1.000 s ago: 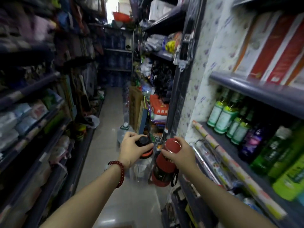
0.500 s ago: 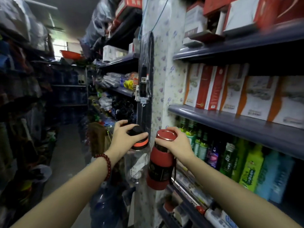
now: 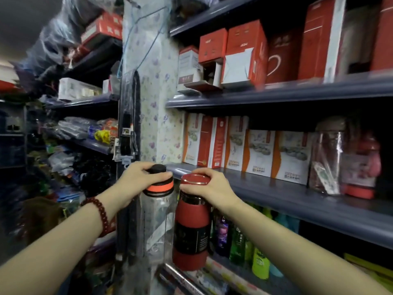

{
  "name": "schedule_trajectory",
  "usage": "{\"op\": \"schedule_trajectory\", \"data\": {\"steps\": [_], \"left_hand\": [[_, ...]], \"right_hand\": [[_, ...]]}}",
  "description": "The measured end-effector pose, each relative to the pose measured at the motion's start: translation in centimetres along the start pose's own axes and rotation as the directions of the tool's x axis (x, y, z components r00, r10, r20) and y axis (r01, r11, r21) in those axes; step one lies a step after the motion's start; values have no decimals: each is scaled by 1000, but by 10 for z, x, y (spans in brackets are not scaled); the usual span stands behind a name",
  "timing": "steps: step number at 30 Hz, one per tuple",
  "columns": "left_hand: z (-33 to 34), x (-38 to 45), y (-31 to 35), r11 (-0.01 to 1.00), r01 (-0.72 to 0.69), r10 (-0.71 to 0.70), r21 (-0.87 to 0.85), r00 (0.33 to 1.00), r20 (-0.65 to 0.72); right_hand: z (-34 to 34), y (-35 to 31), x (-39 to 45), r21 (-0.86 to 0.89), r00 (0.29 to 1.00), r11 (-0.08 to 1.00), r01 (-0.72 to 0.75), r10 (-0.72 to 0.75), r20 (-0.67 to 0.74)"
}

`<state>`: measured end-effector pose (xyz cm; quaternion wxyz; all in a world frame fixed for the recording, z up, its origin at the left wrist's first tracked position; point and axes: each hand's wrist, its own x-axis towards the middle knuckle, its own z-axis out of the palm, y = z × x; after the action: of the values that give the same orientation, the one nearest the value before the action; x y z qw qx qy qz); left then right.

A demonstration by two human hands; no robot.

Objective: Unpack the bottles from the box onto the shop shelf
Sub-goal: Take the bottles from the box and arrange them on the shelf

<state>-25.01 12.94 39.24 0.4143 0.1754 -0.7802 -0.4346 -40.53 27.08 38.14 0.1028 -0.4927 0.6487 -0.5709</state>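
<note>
My left hand (image 3: 136, 179) grips the black-and-orange cap of a clear bottle (image 3: 158, 222), fingers clamped over its top. My right hand (image 3: 210, 186) grips the red lid of a red bottle (image 3: 191, 233), fingers closed round its rim. Both bottles hang upright, side by side and almost touching, in front of the edge of the grey shelf (image 3: 297, 201). On that shelf stand white-and-orange cartons (image 3: 258, 155) and, farther right, a wrapped clear bottle (image 3: 327, 162).
</note>
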Motion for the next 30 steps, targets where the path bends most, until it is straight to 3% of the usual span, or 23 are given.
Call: {"op": "schedule_trajectory", "data": {"steps": [8,15,24,30], "left_hand": [[25,47,63,999,-26,28,-42,999,33],[40,73,116,971,-207,206,-119,978,-19],[72,83,136,849,-529,517,-14,834,-193],[97,92,128,881,-471,460,32,840,-288]], "right_hand": [[-54,-39,19,-21,986,996,82,-84,-146],[-86,-73,27,-119,915,973,196,-225,-334],[-109,-88,14,-230,775,929,291,-370,-513],[-124,-72,14,-315,688,900,301,-434,-582]]}}
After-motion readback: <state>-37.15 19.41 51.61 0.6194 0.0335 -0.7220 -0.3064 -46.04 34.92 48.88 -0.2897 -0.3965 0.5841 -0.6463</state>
